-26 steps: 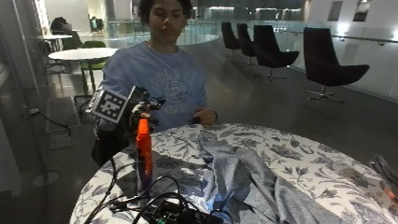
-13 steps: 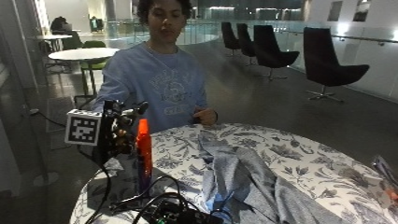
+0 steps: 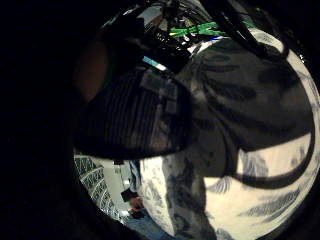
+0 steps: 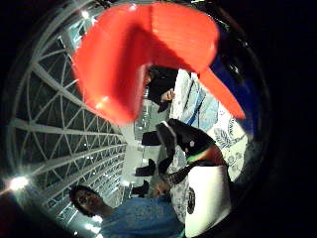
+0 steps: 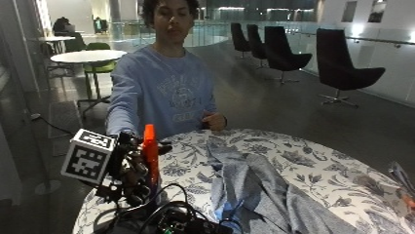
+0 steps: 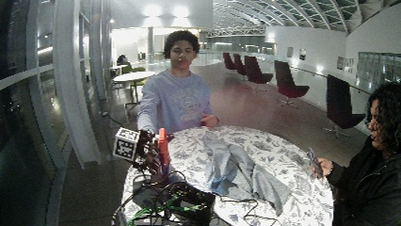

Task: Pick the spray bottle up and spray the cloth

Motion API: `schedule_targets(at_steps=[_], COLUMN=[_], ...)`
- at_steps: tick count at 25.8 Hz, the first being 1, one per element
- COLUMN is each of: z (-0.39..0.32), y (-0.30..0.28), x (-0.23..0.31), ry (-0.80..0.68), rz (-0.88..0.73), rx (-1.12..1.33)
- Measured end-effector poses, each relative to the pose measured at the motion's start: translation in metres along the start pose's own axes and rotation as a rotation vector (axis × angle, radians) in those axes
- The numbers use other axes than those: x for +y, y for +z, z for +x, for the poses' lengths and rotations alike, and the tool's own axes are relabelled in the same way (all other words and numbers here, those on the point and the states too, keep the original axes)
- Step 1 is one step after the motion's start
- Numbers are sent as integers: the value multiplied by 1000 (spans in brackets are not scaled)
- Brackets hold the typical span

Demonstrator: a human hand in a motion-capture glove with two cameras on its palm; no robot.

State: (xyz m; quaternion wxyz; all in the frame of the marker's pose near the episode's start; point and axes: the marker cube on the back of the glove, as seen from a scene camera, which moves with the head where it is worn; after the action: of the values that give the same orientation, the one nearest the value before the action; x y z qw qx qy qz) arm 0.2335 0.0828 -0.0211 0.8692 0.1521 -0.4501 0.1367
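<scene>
The gloved right hand (image 5: 133,165) is wrapping its fingers round the upright orange bottle (image 5: 150,152) at the table's (image 5: 324,165) near-left edge, while the grey cloth (image 5: 250,187) is lying just beside it, toward the table's middle.

Seated behind the table, right arm stretched forward and slightly down. Black-gloved right hand (image 5: 133,163) out at the near edge, fingers curled around the upright orange plastic spray bottle (image 5: 150,153), gripping it at mid-height, back of the hand turned outward. Bare left hand (image 5: 214,122) drawn in close to the chest, fingers loosely bent, forearm mostly hidden
</scene>
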Motion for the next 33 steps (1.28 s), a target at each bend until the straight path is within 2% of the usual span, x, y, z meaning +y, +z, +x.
schedule_targets(at_steps=[8, 11, 18, 25, 29, 33], z=[4, -2, -47, -85, -94, -96], y=[13, 11, 31, 74, 94, 108], x=[-17, -15, 5, 29, 37, 35], ry=[-71, -111, -141, -137, -67, 10], rz=[136, 114, -236, -590, -723, -786], rx=[8, 5, -65, -23, 21, 80])
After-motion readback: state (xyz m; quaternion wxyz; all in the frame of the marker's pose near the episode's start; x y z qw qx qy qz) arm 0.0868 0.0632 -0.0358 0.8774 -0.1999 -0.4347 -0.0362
